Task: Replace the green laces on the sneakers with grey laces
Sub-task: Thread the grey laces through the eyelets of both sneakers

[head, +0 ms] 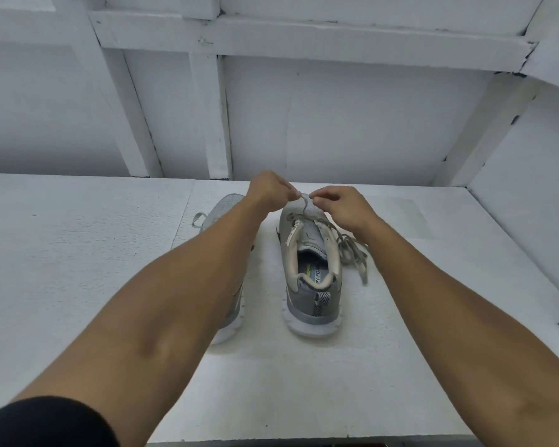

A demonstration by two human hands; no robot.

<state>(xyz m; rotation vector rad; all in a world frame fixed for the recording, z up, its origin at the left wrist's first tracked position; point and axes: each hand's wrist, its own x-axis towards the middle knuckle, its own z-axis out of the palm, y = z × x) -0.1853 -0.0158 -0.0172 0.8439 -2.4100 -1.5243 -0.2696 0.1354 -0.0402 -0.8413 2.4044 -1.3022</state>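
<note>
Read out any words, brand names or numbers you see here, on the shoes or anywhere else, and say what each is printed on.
"RY FOA": dark letters on the pale insole inside the grey mesh sneaker on the right; the rest of the wording is hidden.
Yellow-green logo on the same insole: too blurred to read.
No other readable text shows.

Right-hand sneaker [302,298]: grey upper, cream collar lining, white sole; heel tab [320,303]: black-and-white chevron pattern; insole [313,269]: grey-blue, with a yellow-green mark and dark lettering; grey lace [349,250]: plain grey-beige; left-hand sneaker [229,203]: pale grey mesh, white sole; lace loop [198,218] beside it: pale green; table [78,253]: white, finely speckled; sleeve [46,424]: black.
</note>
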